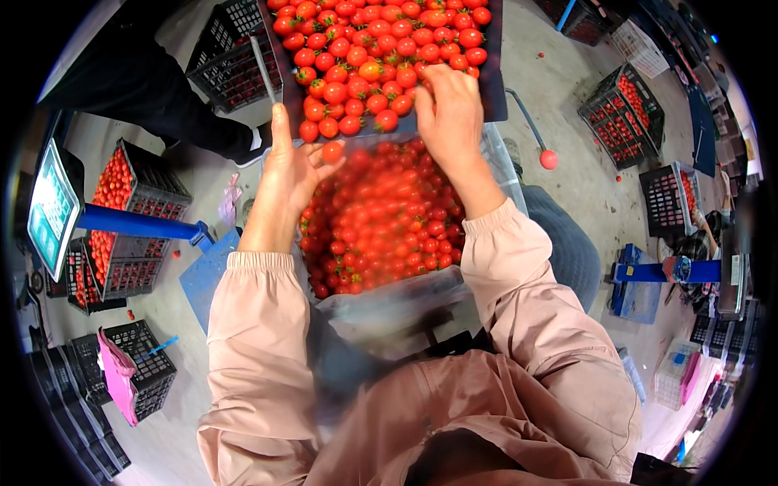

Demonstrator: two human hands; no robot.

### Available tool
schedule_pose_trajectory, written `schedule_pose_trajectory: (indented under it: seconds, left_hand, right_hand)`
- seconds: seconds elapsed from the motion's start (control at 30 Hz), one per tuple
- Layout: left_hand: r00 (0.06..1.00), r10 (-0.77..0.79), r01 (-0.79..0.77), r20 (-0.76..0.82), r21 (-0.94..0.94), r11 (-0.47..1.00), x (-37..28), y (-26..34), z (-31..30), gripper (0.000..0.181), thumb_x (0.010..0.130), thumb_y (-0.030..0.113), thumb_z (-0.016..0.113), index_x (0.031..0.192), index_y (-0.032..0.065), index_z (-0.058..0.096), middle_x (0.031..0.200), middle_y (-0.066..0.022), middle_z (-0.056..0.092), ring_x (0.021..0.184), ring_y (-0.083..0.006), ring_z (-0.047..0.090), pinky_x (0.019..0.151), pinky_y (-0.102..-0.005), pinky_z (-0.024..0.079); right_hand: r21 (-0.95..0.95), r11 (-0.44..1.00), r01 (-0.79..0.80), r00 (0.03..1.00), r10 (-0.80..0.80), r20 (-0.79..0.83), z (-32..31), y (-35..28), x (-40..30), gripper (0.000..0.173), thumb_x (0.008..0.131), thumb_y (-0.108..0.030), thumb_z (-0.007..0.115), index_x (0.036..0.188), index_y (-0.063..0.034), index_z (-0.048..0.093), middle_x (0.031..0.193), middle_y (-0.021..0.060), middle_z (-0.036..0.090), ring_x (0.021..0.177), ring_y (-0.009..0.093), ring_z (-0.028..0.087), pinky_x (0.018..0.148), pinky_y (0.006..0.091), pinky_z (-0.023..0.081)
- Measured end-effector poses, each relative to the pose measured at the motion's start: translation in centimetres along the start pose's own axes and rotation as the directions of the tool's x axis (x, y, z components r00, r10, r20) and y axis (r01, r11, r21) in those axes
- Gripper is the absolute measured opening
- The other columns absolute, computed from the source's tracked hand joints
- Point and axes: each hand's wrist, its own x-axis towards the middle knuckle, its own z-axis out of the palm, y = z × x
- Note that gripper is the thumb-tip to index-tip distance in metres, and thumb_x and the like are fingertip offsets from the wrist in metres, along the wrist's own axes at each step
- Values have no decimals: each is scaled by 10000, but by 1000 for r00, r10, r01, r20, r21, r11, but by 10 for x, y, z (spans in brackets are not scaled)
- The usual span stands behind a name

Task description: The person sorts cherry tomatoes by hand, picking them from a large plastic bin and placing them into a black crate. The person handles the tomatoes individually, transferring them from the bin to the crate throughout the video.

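Observation:
A dark chute tray (495,91) full of cherry tomatoes (358,54), many with green stems, slopes at the top centre. My right hand (453,115) rests at its lower right edge, fingers bent over the tomatoes; what lies under them is hidden. My left hand (295,161) is at the lower left corner, palm up and thumb raised, with one cherry tomato (332,152) at its fingertips. Below both hands, a crate lined with clear plastic (401,297) holds a heap of cherry tomatoes (377,225), blurred in the middle.
A metal rod (262,70) stands left of the tray, and a lever with a red knob (548,159) right. Black crates of tomatoes (149,194) and a blue-posted scale (143,222) are at left. More crates (626,115) are at right. A person's dark-trousered leg (182,97) is upper left.

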Motion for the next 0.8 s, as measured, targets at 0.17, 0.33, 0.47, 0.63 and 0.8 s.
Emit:
schedule_pose_trajectory:
  seconds: [0.17, 0.33, 0.47, 0.63, 0.8]
  left_hand:
    - [999, 18, -18, 33, 1, 1000, -5, 1, 2, 1006, 779, 753, 556, 1442, 58, 253, 1341, -189, 431, 1108, -308, 571, 892, -476, 506]
    - [999, 37, -37, 23, -6, 999, -6, 1, 6, 872, 801, 744, 537, 1336, 68, 408, 1219, -160, 529, 1039, -283, 601, 868, -466, 509]
    - [999, 9, -9, -40, -2, 1000, -1, 2, 6, 772, 826, 738, 504, 1267, 105, 491, 1093, -99, 601, 971, -245, 623, 842, -463, 513]
    - [994, 61, -60, -88, 8, 998, -8, 3, 18, 740, 849, 724, 482, 1261, 110, 501, 1062, -85, 598, 933, -253, 621, 829, -463, 518]
    - [998, 56, -56, -18, -11, 998, -6, 2, 7, 683, 871, 700, 469, 1230, 122, 528, 1029, -89, 601, 909, -271, 628, 816, -458, 525]
  right_hand:
    - [-359, 931, 74, 981, -3, 194, 1, 2, 19, 70, 684, -130, 669, 727, -75, 658, 894, 61, 618, 932, 271, 558, 695, 384, 466]
    - [-536, 805, 255, 938, -72, 339, 2, 12, 39, 49, 691, -145, 652, 711, -112, 683, 771, 51, 641, 768, 240, 631, 632, 376, 482]
    - [-472, 851, 231, 853, 57, 519, 8, 14, 56, 86, 747, -147, 622, 712, -78, 659, 783, 139, 669, 713, 299, 674, 603, 417, 522]
    - [-399, 904, 155, 890, 48, 454, 11, 23, 57, 143, 731, -208, 656, 728, -65, 658, 768, 150, 666, 707, 316, 664, 602, 426, 514]
    - [-263, 964, -42, 958, 113, 264, -2, 14, 47, 215, 700, -247, 722, 773, -51, 672, 752, 132, 666, 708, 308, 663, 615, 421, 514]
